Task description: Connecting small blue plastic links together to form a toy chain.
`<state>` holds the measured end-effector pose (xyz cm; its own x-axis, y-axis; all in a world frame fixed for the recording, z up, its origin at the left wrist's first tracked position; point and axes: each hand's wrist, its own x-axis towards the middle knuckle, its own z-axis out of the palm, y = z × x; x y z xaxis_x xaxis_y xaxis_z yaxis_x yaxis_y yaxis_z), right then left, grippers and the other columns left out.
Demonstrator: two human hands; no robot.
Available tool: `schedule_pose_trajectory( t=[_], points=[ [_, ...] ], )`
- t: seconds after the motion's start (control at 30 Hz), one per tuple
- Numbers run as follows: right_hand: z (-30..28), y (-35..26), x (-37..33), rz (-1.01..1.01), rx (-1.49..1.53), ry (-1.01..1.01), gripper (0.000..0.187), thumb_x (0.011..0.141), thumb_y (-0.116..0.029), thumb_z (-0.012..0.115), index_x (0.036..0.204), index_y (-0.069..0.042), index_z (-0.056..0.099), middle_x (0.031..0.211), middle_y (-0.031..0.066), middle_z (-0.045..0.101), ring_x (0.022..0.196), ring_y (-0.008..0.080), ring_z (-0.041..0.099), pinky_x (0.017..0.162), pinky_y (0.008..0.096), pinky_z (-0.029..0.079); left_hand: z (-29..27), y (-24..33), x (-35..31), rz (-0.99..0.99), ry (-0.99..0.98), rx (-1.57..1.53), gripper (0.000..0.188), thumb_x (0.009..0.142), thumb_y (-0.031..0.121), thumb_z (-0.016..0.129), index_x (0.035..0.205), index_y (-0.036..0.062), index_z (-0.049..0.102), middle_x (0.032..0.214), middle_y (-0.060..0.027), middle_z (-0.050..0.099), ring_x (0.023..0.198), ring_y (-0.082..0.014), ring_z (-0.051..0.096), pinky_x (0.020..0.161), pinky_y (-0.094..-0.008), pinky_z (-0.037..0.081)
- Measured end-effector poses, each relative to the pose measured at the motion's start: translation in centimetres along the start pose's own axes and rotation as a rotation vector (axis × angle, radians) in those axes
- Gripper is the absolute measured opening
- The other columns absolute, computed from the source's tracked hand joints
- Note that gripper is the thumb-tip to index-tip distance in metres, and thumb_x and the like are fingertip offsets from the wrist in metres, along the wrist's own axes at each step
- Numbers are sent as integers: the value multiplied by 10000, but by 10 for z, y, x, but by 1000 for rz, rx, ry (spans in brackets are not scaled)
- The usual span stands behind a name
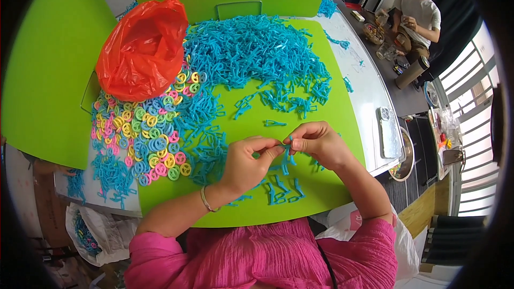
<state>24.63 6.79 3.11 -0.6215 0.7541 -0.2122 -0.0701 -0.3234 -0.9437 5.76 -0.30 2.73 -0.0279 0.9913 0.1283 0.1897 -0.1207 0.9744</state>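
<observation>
Over the green board (241, 112), my left hand (249, 160) and my right hand (320, 143) meet fingertip to fingertip. Thumb and forefinger are pinched on each. Between them is a small blue plastic piece (287, 155), forked like those lying around, mostly covered by my fingers. Whether my left fingertips also hold a small wheel I cannot make out. A single blue forked piece (274, 123) lies just beyond my hands. Several joined-looking blue pieces (282, 190) lie close to me, below my hands.
A big heap of blue plastic pieces (251, 48) covers the far board. At left are coloured spoked wheels (155, 144) and a red plastic bag (142, 48). A phone (386, 131) lies on the white tabletop's right side. Another person (420, 13) sits at a dark table, far right.
</observation>
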Motion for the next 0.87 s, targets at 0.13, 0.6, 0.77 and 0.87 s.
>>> schedule_pose_trajectory(
  t=[0.13,0.6,0.77,0.87],
  points=[
    [4,-9,-3,58,-111,-48,136,796,-47,697,918,9,679,877,84,684,796,140,637,742,269,512,-20,13,6,77,-104,161,107,773,49,696,870,5,702,713,-77,658,622,-108,577,570,-228,429],
    [-50,-3,13,-227,-540,316,259,889,-218,630,1023,1,660,847,19,662,756,76,574,701,236,473,-271,-23,-139,-41,784,539,293,946,152,517,1170,-29,575,1095,-76,613,940,-124,563,838,-256,446],
    [-64,-12,20,-364,-860,549,202,843,-143,657,1019,-46,674,921,87,675,768,151,623,694,273,478,-310,-44,-166,-218,953,524,333,943,179,531,1220,-5,551,1207,-121,560,1030,-158,538,919,-282,414],
    [-75,-14,32,-413,-1145,577,165,880,-124,617,1022,-69,680,925,46,673,707,161,574,672,287,463,-331,-71,-159,-139,891,502,354,928,188,558,1237,16,548,1259,-125,528,1189,-186,458,1024,-313,337]
  ],
)
